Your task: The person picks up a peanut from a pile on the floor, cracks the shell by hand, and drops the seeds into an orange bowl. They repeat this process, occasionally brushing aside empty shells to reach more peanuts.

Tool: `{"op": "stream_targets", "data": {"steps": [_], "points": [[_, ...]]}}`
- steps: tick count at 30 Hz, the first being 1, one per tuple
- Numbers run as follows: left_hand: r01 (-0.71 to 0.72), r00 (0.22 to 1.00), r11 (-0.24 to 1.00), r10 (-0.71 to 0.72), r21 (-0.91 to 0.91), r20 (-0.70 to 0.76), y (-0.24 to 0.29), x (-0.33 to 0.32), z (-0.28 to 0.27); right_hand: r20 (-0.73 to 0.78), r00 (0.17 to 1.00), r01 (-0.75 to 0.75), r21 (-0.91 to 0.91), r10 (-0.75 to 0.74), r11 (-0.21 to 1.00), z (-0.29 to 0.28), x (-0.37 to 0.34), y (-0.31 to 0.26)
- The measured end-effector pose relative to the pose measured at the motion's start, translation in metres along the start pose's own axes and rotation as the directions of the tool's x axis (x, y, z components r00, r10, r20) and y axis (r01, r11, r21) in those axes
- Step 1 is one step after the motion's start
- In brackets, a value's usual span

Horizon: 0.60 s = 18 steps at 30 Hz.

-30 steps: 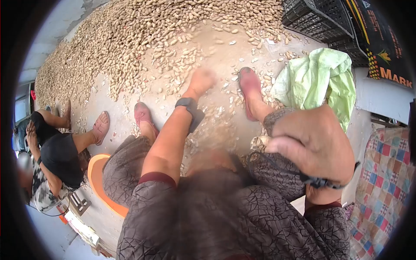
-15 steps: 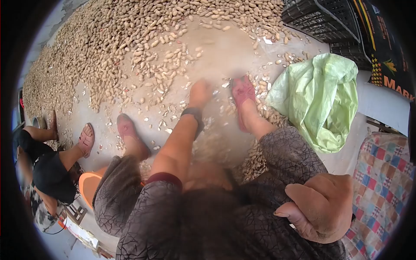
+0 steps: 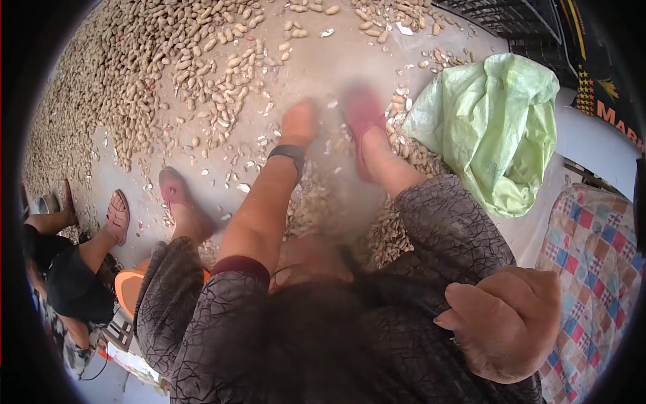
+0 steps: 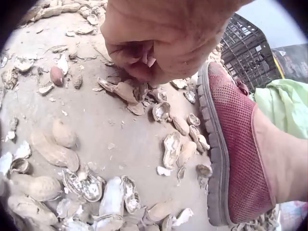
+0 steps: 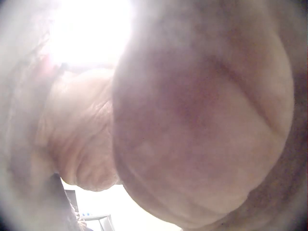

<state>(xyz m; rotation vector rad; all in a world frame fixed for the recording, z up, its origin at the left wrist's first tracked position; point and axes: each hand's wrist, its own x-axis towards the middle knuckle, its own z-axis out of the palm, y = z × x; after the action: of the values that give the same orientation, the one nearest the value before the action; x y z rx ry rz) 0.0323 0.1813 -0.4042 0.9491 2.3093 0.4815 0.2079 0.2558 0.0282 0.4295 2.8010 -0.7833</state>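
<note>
My left hand (image 3: 299, 121) is low over the floor in the head view, just left of a red shoe (image 4: 238, 139). Close up in the left wrist view, its fingers curl down and pinch at a broken peanut shell (image 4: 126, 91); a small pale pink bit shows inside the curl. Split shells and whole peanuts (image 4: 55, 154) lie around it, with one reddish kernel (image 4: 57, 75) to the left. My right hand (image 3: 505, 323) is curled beside my right thigh, thumb folded against the fingers, its inside hidden. The right wrist view shows only its blurred skin up close.
A wide heap of peanuts (image 3: 128, 74) covers the floor ahead and left. A green sack (image 3: 494, 141) lies right of my foot, black crates (image 3: 518, 20) behind it. A checkered cushion (image 3: 592, 269) is at the right. Another person's leg (image 3: 94, 249) is at the left.
The right hand has drawn back and down from over the knee to beside the thigh, fingers now curled. My left hand stays low at the floor. The view has shifted slightly.
</note>
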Motion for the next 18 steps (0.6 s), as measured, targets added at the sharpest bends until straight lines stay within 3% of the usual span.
{"op": "stream_targets", "data": {"steps": [2, 6, 8, 9, 10, 11, 12, 14, 16, 18], "points": [[-0.113, 0.993, 0.993, 0.112, 0.038, 0.028, 0.001, -0.007, -0.002, 0.008, 1.000, -0.013, 0.000, 0.013, 1.000, 0.000, -0.002, 0.001], [-0.094, 0.993, 0.994, 0.089, 0.056, 0.080, 0.002, -0.011, -0.002, 0.047, 0.998, -0.040, 0.008, 0.039, 0.999, 0.002, 0.002, 0.001], [-0.010, 0.996, 0.988, 0.023, -0.154, 0.082, 0.000, -0.004, -0.004, 0.065, 0.997, -0.046, 0.009, 0.045, 0.999, 0.003, 0.002, 0.000], [-0.006, 0.996, 0.988, 0.019, -0.155, 0.086, -0.002, -0.003, -0.006, 0.066, 0.997, -0.045, 0.005, 0.044, 0.999, 0.000, -0.004, 0.005], [0.063, 0.981, 0.876, 0.033, -0.479, 0.189, -0.006, -0.009, -0.005, 0.075, 0.996, -0.048, 0.007, 0.047, 0.999, 0.009, 0.016, 0.000], [0.164, 0.957, 0.657, 0.075, -0.736, 0.280, -0.009, -0.017, -0.004, 0.086, 0.995, -0.051, 0.010, 0.050, 0.999, 0.020, 0.038, -0.007], [0.170, 0.956, 0.655, 0.072, -0.736, 0.284, -0.005, -0.023, -0.008, 0.088, 0.995, -0.050, 0.006, 0.049, 0.999, 0.022, 0.040, -0.010], [0.291, 0.866, 0.576, 0.180, -0.764, 0.466, 0.009, -0.041, -0.020, 0.087, 0.995, -0.041, -0.006, 0.041, 0.999, 0.023, 0.040, -0.011], [0.271, 0.860, 0.609, 0.195, -0.746, 0.472, 0.010, -0.059, -0.006, 0.077, 0.997, -0.031, -0.021, 0.032, 0.999, 0.029, 0.057, -0.010], [-0.111, 0.829, 0.718, 0.449, -0.688, 0.334, 0.015, -0.077, 0.009, 0.067, 0.997, -0.025, -0.041, 0.028, 0.999, 0.027, 0.051, -0.011]]}}
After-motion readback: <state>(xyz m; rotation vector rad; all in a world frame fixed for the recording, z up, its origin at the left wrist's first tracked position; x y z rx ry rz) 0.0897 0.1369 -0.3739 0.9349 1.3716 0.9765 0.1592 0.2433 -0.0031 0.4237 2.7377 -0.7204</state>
